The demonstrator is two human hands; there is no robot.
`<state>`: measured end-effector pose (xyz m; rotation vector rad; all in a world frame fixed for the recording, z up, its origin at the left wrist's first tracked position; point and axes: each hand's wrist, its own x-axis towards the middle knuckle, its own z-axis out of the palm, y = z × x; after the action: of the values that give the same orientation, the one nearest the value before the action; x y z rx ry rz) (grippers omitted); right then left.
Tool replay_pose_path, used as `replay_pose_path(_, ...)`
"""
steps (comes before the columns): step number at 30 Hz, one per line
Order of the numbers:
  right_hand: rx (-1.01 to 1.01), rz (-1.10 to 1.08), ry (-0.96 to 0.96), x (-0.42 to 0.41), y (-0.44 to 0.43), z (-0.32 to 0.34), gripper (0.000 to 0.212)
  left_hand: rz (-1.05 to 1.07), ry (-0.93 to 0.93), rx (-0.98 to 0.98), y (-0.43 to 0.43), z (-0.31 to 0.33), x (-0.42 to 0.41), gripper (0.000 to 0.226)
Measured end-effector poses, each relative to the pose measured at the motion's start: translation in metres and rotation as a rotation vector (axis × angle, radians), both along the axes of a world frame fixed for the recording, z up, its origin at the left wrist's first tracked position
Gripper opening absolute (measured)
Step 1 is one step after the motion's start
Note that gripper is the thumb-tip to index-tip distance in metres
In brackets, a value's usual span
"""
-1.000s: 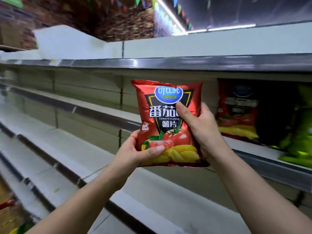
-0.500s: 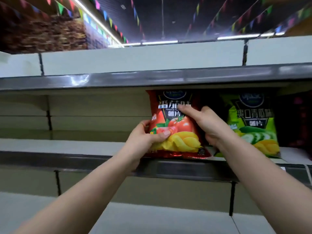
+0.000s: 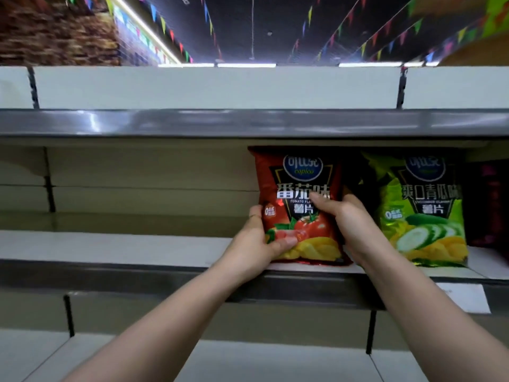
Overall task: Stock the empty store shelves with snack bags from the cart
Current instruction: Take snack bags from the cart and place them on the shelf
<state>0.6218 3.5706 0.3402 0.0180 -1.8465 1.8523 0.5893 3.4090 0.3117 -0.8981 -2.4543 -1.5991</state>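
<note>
A red tomato-flavour chip bag [image 3: 298,188] stands upright on the middle shelf [image 3: 115,248], its bottom seam near the shelf's front edge. My left hand [image 3: 256,244] grips its lower left corner, thumb across the front. Gripping the right edge is my right hand [image 3: 349,224], thumb on the front and fingers behind the bag. Just to the right stands a green cucumber-flavour chip bag [image 3: 429,213]. The cart is out of view.
A dark red bag [image 3: 489,202] sits in shadow at the far right of the same shelf. The upper shelf's grey front rail [image 3: 192,124] hangs just above the bags. A white price label [image 3: 465,297] is on the rail below the green bag. A lower shelf [image 3: 248,362] lies beneath my arms.
Both hands have carried the red bag up and back onto the middle shelf, setting it down next to the green bag. My view has swung right and upward.
</note>
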Motion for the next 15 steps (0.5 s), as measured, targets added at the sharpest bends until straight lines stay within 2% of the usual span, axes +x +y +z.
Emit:
replay_pose_path(2, 0.118, -0.164, 0.032, 0.003, -0.004, -0.001, 0.061, 0.071, 0.062, -0.004, -0.003, -0.001, 0.007, 0.084)
replay_pose_path(4, 0.327, -0.364, 0.084, 0.012, -0.011, -0.002, 0.08, 0.175, 0.167, 0.019, -0.007, -0.004, 0.019, 0.1)
replay_pose_path(7, 0.488, -0.466, 0.286, 0.041, -0.031, -0.008, 0.068, 0.29, 0.335, 0.06, -0.014, -0.017, 0.046, 0.095)
replay_pose_path(10, 0.498, -0.36, 0.542, 0.061, -0.057, -0.023, 0.052, 0.384, 0.433, 0.06, -0.025, -0.038, 0.076, 0.079)
replay_pose_path(12, 0.503, -0.231, 0.571, 0.063, -0.076, -0.041, 0.048, 0.457, 0.465, 0.043, -0.037, -0.057, 0.092, 0.072)
replay_pose_path(15, 0.442, -0.013, 0.545, 0.065, -0.111, -0.073, 0.047, 0.612, 0.404, 0.001, -0.067, -0.087, 0.117, 0.068)
